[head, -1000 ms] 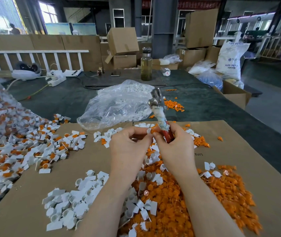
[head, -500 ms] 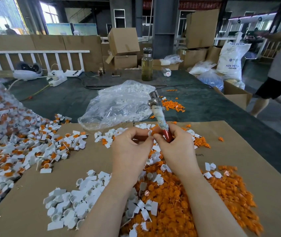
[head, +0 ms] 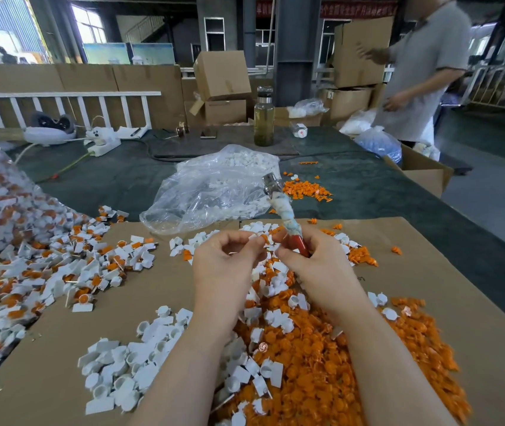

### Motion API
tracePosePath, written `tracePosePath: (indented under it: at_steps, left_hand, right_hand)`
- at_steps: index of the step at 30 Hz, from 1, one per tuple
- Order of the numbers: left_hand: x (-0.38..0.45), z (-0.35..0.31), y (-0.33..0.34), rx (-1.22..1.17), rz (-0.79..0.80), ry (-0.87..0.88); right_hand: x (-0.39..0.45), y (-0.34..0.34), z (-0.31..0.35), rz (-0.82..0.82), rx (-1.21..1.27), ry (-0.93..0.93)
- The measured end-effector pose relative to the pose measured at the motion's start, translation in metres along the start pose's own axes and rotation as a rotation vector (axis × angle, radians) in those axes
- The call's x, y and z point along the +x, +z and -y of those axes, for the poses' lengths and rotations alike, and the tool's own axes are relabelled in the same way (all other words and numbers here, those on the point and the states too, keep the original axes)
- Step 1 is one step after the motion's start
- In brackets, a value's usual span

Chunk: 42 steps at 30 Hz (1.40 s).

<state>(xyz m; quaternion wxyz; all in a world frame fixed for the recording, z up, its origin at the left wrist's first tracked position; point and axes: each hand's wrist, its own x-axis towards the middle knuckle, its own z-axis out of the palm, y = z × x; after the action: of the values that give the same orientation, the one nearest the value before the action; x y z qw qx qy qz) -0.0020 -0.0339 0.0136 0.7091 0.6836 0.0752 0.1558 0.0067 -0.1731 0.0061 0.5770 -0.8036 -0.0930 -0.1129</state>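
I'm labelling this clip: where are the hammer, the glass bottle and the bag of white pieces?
hammer (head: 286, 215): head view, wrapped handle.
glass bottle (head: 264, 123): head view, its body.
bag of white pieces (head: 202, 192): head view, crumpled middle.

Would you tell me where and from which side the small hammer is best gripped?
Grip the hammer by its red handle end, coming from the right, as the right hand does. The shaft leans up and away with the metal head on top, and the left hand, pinching a white part, crowds the left side.
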Motion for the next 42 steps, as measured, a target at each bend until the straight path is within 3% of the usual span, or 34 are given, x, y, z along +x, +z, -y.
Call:
tracePosePath:
  at_steps: [5,11,14,20,24,36,39,42]
  left_hand:
    - [0.003,-0.002,-0.003,-0.206,0.016,-0.073]
    - [0.006,0.001,-0.008,-0.232,-0.002,-0.024]
    - [0.006,0.001,-0.009,-0.198,-0.012,-0.005]
    - [0.004,0.006,-0.003,0.072,-0.035,0.094]
    - [0.0,0.008,0.001,0.151,-0.026,0.147]
    - [-0.002,0.011,0.002,0.236,-0.037,0.241]
    - [0.0,0.01,0.001,0.219,-0.03,0.222]
    - [0.005,0.009,-0.006,0.056,-0.021,0.116]
  right_hand:
    - [-0.002,-0.016,-0.002,0.183,0.029,0.135]
    - [-0.004,-0.022,-0.003,0.357,-0.121,0.185]
    - [-0.004,-0.016,-0.002,0.284,-0.129,0.15]
    - [-0.002,0.006,0.0,-0.054,-0.055,-0.024]
    - [-0.001,0.012,0.001,-0.128,-0.084,-0.116]
    - [-0.001,0.017,0.001,-0.121,-0.11,-0.064]
    - [-0.001,0.01,0.001,-0.011,-0.056,-0.032]
    - [-0.003,-0.004,-0.001,0.18,-0.04,0.054]
